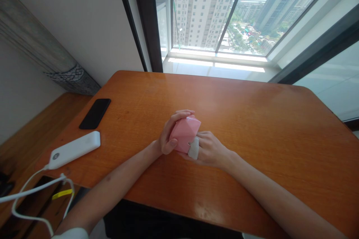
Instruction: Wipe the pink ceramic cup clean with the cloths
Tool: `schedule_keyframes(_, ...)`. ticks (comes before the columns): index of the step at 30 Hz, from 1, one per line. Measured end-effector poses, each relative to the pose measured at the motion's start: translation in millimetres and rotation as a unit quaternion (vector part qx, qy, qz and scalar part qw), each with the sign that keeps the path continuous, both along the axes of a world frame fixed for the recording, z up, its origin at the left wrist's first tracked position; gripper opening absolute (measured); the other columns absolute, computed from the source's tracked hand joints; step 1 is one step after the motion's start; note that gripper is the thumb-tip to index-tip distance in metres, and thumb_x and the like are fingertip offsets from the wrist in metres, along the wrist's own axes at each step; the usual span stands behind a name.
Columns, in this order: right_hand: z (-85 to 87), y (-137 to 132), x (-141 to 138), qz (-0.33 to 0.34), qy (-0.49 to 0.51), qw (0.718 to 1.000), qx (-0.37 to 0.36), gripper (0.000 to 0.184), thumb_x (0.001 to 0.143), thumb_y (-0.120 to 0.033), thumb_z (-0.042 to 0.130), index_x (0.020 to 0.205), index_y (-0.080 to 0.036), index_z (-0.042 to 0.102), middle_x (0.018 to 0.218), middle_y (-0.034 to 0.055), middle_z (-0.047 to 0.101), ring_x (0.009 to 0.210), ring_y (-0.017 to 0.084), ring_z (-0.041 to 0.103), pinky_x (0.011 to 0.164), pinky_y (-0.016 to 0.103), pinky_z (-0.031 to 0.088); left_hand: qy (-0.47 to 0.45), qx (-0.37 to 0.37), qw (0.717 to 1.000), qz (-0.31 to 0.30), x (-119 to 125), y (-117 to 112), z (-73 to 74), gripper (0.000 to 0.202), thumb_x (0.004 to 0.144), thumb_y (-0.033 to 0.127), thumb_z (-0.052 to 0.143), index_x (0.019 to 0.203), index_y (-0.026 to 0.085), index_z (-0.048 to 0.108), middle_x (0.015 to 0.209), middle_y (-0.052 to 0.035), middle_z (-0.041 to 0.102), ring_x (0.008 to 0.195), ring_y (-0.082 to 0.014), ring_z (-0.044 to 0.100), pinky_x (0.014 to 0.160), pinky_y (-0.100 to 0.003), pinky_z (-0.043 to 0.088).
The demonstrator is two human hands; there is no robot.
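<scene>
A pink faceted object (pixel 185 133), which looks like folded paper, is held between my two hands above the front middle of the table. My left hand (pixel 169 131) curls around its left side and top, with the thumb across the lower front. My right hand (pixel 211 148) grips it from the right and below, and most of those fingers are hidden behind it. A whitish wrap (pixel 193 148) covers part of my right hand against the lower right of the pink object.
The wooden table (pixel 269 130) stands before a window (pixel 213 18). On its left lie a black phone (pixel 95 114) and a white power bank (pixel 75 149) with a white cable (pixel 30 193). A grey curtain (pixel 42 41) hangs at the far left.
</scene>
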State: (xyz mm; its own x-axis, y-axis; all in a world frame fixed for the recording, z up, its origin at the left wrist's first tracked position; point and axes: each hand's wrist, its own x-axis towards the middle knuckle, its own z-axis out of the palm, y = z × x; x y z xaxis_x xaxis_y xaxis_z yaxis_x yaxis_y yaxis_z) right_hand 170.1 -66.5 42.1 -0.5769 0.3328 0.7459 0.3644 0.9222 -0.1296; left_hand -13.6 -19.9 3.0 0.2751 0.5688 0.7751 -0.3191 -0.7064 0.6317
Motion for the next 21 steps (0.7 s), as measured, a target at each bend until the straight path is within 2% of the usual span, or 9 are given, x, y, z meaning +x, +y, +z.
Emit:
schedule_keyframes(3, -11.6, 3.3, 1.1, -0.016, 0.021, 0.999, 0.031, 0.033, 0.104, -0.026, 0.070, 0.072, -0.022, 0.063, 0.062, -0.0019, 0.064, 0.055, 0.012, 0.057, 0.054, 0.028, 0.040, 0.016, 0.015, 1.000, -0.002, -3.1, 1.4, 2.4, 0.077, 0.099, 0.073, 0.057, 0.156, 0.021, 0.056, 0.155, -0.0191, 0.062, 0.138, -0.0397, 0.062, 0.117, -0.064, 0.054)
schedule_keyframes(8, -24.7, 1.6, -4.7, -0.045, 0.067, 0.996, 0.034, 0.034, 0.099, -0.030, 0.078, 0.070, -0.024, 0.062, 0.058, -0.0042, 0.062, 0.049, 0.011, 0.055, 0.050, 0.027, 0.040, 0.030, 0.036, 0.999, -0.002, -4.1, 4.8, 1.8, 0.078, 0.100, 0.071, 0.060, 0.157, 0.019, 0.057, 0.153, -0.0199, 0.064, 0.142, -0.0402, 0.060, 0.118, -0.063, 0.053)
schedule_keyframes(13, -30.4, 0.3, -8.3, -0.071, 0.106, 0.992, 0.023, 0.033, 0.095, -0.031, 0.081, 0.068, -0.025, 0.063, 0.057, -0.0038, 0.065, 0.048, 0.012, 0.059, 0.050, 0.026, 0.044, 0.040, 0.026, 0.999, -0.014, -3.5, 6.1, 2.5, 0.080, 0.100, 0.071, 0.059, 0.160, 0.017, 0.056, 0.155, -0.0210, 0.064, 0.144, -0.0412, 0.061, 0.121, -0.062, 0.051)
schedule_keyframes(17, -30.6, -2.7, -10.5, -0.079, 0.141, 0.987, -0.002, 0.028, 0.091, -0.027, 0.083, 0.069, -0.025, 0.065, 0.057, -0.0038, 0.066, 0.047, 0.012, 0.058, 0.048, 0.025, 0.043, 0.063, 0.004, 0.998, -0.001, -6.0, 8.4, 2.0, 0.085, 0.102, 0.075, 0.052, 0.165, 0.018, 0.052, 0.166, -0.0195, 0.057, 0.150, -0.0419, 0.056, 0.130, -0.061, 0.043)
schedule_keyframes(19, -29.6, -5.9, -11.0, -0.086, 0.179, 0.978, -0.069, 0.031, 0.088, -0.029, 0.084, 0.066, -0.024, 0.063, 0.055, -0.0048, 0.063, 0.045, 0.012, 0.054, 0.046, 0.025, 0.042, 0.069, 0.027, 0.997, 0.009, -8.2, 11.1, 1.2, 0.087, 0.103, 0.077, 0.049, 0.169, 0.020, 0.047, 0.171, -0.0179, 0.052, 0.155, -0.0422, 0.052, 0.132, -0.061, 0.041)
schedule_keyframes(21, -27.8, -9.4, -10.5, -0.109, 0.234, 0.941, -0.219, 0.032, 0.085, -0.035, 0.086, 0.066, -0.024, 0.063, 0.054, -0.0048, 0.060, 0.046, 0.012, 0.050, 0.045, 0.025, 0.042, 0.091, 0.073, 0.993, 0.007, -10.2, 13.8, 0.6, 0.088, 0.103, 0.076, 0.051, 0.172, 0.021, 0.042, 0.175, -0.0183, 0.047, 0.159, -0.0423, 0.048, 0.132, -0.061, 0.041)
